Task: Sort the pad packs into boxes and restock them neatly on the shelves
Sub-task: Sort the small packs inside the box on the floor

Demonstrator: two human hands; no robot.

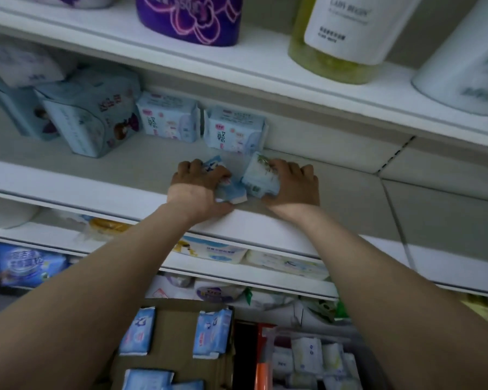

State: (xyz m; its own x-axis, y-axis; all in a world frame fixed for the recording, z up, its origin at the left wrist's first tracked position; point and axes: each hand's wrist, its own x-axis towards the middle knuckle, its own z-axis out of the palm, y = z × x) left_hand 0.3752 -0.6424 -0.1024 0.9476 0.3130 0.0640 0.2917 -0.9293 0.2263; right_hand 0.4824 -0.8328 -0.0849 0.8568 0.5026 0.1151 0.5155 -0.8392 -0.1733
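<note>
Left hand (200, 184) grips a blue pad pack (228, 184); right hand (290, 182) grips a pale pad pack (258, 175), both packs at the near edge of the middle shelf (141, 167). Just beyond, two upright packs (233, 130) stand against the back wall. Far left, larger blue packs (93, 114). Below, a cardboard box (178, 333) holds more packs.

both bare forearms reach up and forward, converging from the lower corners of the view, wrists nearly level and close together. the left hand (199, 182) lies knuckles up, its fingers curled round a small blue pad pack (228, 184). the right hand (293, 182), just beside it, grips a pale pad pack (261, 175) with fingers bent over the top and thumb underneath.
</note>
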